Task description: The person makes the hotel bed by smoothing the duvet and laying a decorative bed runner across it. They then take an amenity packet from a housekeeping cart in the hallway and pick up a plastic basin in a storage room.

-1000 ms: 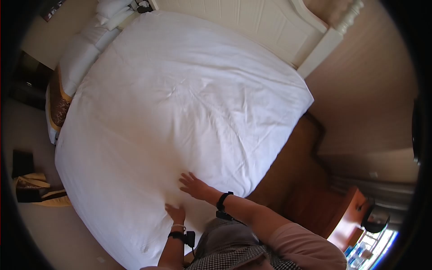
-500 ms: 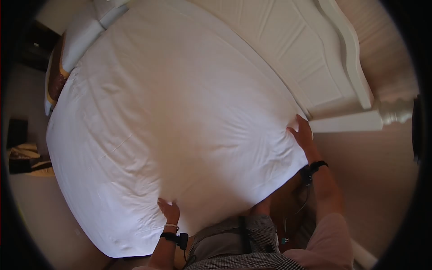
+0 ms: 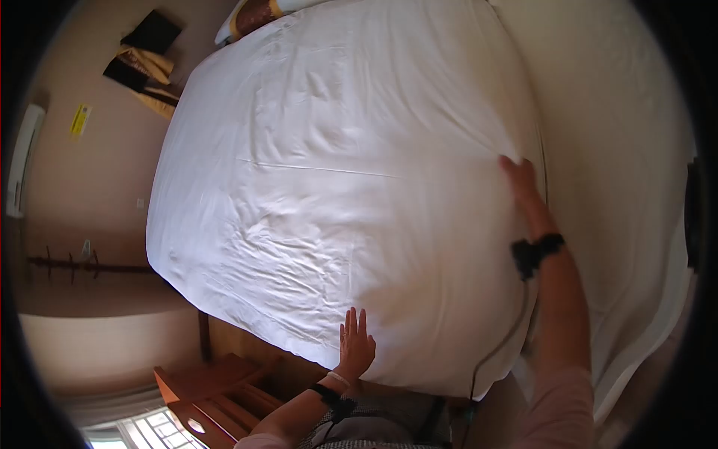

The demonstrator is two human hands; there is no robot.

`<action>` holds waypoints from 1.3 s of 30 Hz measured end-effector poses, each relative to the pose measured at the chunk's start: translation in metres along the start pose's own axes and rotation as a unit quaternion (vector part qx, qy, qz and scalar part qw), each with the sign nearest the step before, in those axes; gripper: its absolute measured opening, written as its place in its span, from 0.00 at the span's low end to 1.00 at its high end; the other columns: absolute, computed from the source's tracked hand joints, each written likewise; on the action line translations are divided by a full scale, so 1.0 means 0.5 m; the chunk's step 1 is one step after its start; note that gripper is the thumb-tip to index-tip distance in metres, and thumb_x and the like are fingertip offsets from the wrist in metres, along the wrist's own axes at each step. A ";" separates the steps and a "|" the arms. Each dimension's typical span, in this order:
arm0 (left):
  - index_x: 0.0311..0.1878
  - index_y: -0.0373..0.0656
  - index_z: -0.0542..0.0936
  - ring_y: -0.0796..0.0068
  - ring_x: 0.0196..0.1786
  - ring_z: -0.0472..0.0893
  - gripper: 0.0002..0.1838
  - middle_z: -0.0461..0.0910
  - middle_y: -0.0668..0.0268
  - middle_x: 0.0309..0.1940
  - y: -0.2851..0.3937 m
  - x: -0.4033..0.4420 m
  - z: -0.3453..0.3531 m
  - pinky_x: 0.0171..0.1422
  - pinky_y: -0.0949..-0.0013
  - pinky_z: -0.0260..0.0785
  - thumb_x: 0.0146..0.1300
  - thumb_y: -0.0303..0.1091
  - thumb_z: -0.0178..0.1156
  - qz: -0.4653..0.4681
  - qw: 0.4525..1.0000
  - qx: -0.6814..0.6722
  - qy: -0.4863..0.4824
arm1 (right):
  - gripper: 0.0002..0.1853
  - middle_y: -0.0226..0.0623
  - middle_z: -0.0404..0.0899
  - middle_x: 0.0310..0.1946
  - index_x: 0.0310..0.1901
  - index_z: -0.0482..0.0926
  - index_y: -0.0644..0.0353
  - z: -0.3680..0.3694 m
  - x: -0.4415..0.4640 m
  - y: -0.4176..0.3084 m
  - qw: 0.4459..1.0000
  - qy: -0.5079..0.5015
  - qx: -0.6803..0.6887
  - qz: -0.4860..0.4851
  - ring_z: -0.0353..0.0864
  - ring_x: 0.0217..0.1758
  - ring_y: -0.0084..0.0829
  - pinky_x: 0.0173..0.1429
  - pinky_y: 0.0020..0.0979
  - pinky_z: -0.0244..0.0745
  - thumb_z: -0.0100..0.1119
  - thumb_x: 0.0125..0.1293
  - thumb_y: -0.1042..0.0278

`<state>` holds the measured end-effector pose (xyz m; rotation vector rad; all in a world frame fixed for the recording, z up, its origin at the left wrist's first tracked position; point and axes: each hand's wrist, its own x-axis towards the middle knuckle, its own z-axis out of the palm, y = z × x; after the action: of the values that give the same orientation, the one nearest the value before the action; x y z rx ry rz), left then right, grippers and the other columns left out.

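A white bed sheet (image 3: 419, 224) covers the bed in front of me, with wrinkles bunched on its left part and a straight crease across the middle. Near the bed's close edge, my left hand (image 3: 357, 348) lies on the sheet, fingers stretched out. Toward the right edge, my right hand (image 3: 521, 182) has its fingers closed on the sheet. Folds in the cloth run together at those fingertips. Each wrist wears a dark strapped device with a cable.
A pillow with a brown and gold band (image 3: 254, 16) rests at the far end. Below left stands a wooden chair (image 3: 217, 389) by a window (image 3: 153, 432). Pale cloth (image 3: 613, 187) hangs or lies along the right side. Dark and gold items (image 3: 146, 71) are beyond the bed's left edge.
My view has swung left, bringing in the chair and window while the white headboard left the frame. My left hand has gone from gripping the sheet to lying flat on it.
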<state>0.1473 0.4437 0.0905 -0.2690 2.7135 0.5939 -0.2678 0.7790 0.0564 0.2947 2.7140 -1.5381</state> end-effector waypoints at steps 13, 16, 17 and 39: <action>0.70 0.50 0.58 0.53 0.75 0.45 0.36 0.48 0.55 0.72 -0.022 0.020 0.077 0.71 0.38 0.41 0.58 0.44 0.56 0.033 0.999 -0.004 -0.023 | 0.44 0.48 0.75 0.48 0.57 0.69 0.71 -0.083 -0.217 0.227 0.971 -0.109 0.004 0.213 0.74 0.52 0.40 0.57 0.37 0.69 0.41 0.62 0.28; 0.70 0.50 0.58 0.53 0.75 0.45 0.36 0.48 0.55 0.72 -0.021 0.012 0.068 0.71 0.38 0.40 0.57 0.43 0.57 0.040 0.999 -0.028 -0.018 | 0.50 0.58 0.64 0.62 0.63 0.60 0.73 -0.070 -0.500 0.266 0.932 -0.132 -0.179 0.286 0.63 0.66 0.48 0.66 0.38 0.61 0.52 0.56 0.29; 0.69 0.50 0.58 0.53 0.75 0.45 0.37 0.48 0.55 0.72 -0.023 0.010 0.064 0.71 0.38 0.39 0.57 0.43 0.58 0.043 0.998 -0.032 -0.018 | 0.45 0.55 0.65 0.62 0.63 0.62 0.71 -0.069 -0.587 0.203 0.926 -0.183 -0.110 0.312 0.63 0.66 0.45 0.67 0.37 0.60 0.60 0.57 0.39; 0.52 0.43 0.76 0.69 0.28 0.82 0.17 0.80 0.59 0.30 -0.726 -0.642 -0.072 0.32 0.70 0.76 0.63 0.39 0.50 -0.462 0.703 -0.535 -0.080 | 0.26 0.44 0.80 0.42 0.50 0.74 0.68 -0.061 -0.979 0.070 0.961 -0.072 -0.157 0.214 0.80 0.42 0.37 0.47 0.35 0.75 0.66 0.48 0.67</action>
<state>0.5249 0.1383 0.1076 -1.5983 1.3742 1.5999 0.2218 0.7446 0.0909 0.6760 2.5038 -0.9633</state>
